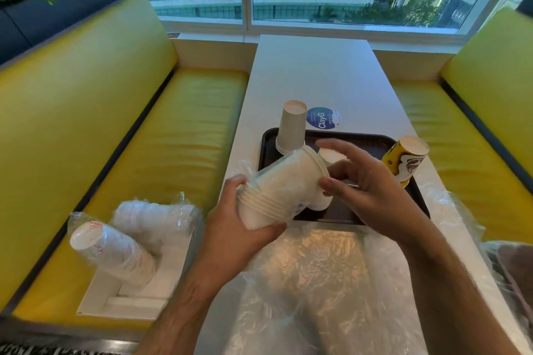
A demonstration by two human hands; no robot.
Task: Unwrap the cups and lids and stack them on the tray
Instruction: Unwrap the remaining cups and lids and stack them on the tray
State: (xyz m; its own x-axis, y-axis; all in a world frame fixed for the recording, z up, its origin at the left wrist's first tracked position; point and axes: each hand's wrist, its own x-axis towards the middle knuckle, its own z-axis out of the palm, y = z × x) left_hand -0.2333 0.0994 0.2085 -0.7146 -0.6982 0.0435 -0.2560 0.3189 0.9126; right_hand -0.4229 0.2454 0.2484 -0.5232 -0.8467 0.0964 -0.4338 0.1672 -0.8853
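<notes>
My left hand (245,228) grips a stack of white cups (281,189), tilted, still in clear plastic wrap. My right hand (366,181) is at the stack's upper end, fingers spread and curled by the wrap at the rim; whether it pinches the wrap is unclear. Behind lies the dark tray (372,140). On it stand an upside-down stack of white cups (291,127), a smaller white stack (331,157) partly hidden by my hands, and a yellow printed stack (403,161) at the right edge.
Loose clear plastic wrap (317,282) covers the near table (317,75). Two wrapped stacks (127,242) lie on a white box on the yellow bench (173,138) at left. A blue round sticker (323,118) sits beyond the tray. Another yellow bench is at right.
</notes>
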